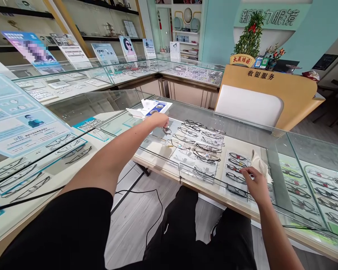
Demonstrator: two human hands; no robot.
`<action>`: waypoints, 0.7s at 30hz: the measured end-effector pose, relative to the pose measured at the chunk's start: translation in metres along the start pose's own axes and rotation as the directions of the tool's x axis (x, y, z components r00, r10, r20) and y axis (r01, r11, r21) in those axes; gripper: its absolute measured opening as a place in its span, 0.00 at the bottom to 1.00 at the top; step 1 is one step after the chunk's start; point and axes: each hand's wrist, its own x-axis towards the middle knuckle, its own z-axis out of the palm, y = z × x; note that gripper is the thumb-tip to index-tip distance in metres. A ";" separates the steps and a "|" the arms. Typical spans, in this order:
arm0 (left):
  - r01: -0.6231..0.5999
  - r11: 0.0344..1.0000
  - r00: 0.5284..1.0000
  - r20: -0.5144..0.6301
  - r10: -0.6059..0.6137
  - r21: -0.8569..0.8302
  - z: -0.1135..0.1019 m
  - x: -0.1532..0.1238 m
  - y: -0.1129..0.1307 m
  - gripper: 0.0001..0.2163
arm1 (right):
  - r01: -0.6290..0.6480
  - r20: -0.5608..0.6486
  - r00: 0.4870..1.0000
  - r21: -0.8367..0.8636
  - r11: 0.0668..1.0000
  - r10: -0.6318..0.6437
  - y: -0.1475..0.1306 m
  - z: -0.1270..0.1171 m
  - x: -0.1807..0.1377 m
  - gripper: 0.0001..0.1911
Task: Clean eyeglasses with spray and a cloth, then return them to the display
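Note:
My left hand [159,120] reaches far forward inside the glass display case, fingers closed round the arm of a dark pair of glasses [166,131] above the white tray [173,155] of frames. My right hand [255,183] rests lower right in the case, pinching a cream cleaning cloth [260,165] beside a card of black and red frames [236,167]. Rows of black-rimmed spectacles [202,144] lie between the two hands.
The glass counter top [242,129] spans the case in front of me; more frames [323,191] lie to the right. A leaflet stand [154,107] sits on the glass. A wooden cashier desk [270,93] stands behind. A black cable [146,193] trails over the floor.

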 end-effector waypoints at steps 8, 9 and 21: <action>-0.258 0.849 0.771 -0.628 -0.107 -0.461 0.040 -0.094 0.032 0.11 | 0.008 -0.116 0.993 0.082 0.997 0.001 0.010 0.001 0.002 0.19; -0.316 0.785 0.700 -0.689 -0.186 -0.533 0.054 -0.111 0.041 0.11 | 0.010 -0.133 0.991 0.092 0.996 0.002 0.012 0.001 0.002 0.18; -0.188 -0.122 0.426 0.031 -0.904 -0.975 0.281 -0.161 0.104 0.07 | 0.091 -0.093 0.992 0.118 0.989 -0.080 0.024 -0.002 0.004 0.14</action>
